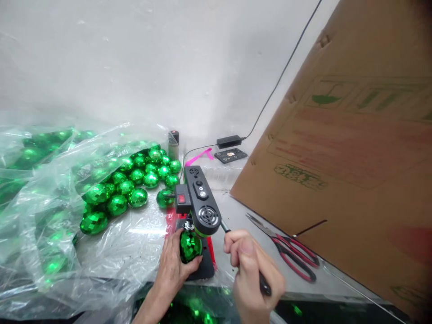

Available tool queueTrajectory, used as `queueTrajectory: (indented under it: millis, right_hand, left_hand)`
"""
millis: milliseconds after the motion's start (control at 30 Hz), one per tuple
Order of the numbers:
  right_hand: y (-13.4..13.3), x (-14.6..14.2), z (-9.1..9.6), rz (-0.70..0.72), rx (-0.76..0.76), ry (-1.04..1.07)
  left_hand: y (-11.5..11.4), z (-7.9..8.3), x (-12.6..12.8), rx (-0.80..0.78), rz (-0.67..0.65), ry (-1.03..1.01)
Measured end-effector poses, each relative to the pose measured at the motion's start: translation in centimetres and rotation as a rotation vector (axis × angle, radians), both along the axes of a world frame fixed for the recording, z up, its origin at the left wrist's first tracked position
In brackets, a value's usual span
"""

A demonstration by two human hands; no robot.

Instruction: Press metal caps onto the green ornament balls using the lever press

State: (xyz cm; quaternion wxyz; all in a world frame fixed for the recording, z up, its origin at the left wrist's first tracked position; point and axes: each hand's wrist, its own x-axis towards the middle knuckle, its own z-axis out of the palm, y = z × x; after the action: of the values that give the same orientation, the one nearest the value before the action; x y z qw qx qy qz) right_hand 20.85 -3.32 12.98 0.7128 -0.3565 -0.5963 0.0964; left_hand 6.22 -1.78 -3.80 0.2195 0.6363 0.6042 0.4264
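My left hand (173,263) is closed around a shiny green faceted ball ornament (191,246), holding it under the head of a small black bench machine (201,198). A metal fitting shows just above the ball's top. My right hand (251,270) wraps round the black-gripped lever (265,284) on the machine's right side; its metal rod runs up to the machine head. The machine's black base plate (205,269) lies over red tape.
Many similar green balls (137,175) spill from a clear plastic bag (50,216) at left. Red-handled scissors (293,254) lie at right before a large cardboard box (337,148). Behind are a phone (231,155), a power adapter (229,141) with its cable, and a dark cylinder (173,145).
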Motion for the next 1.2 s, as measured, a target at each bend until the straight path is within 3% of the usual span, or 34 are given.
queueTrajectory:
  millis: [267,467,567,833,1200]
  right_hand:
    - [-0.1,0.1,0.2,0.001,-0.010,-0.032]
    - [-0.2,0.3,0.2,-0.006,-0.005,-0.039]
    - [-0.3,0.2,-0.3,-0.005,0.001,-0.032]
    - [-0.6,-0.5,-2.3,-0.055,0.024,0.025]
    - [-0.8,-1.2,-3.1,-0.173,0.004,0.048]
  left_hand:
    - [0.1,-0.9,0.8,0.085,0.035,0.146]
    - [0.4,-0.9,1.6,-0.068,-0.052,-0.150]
    - [0.2,-1.5,1.8,-0.136,-0.021,-0.248]
    - [0.1,-2.9,1.5,-0.130,-0.042,-0.222]
    - [-0.1,-2.4,1.7,-0.145,-0.040,-0.213]
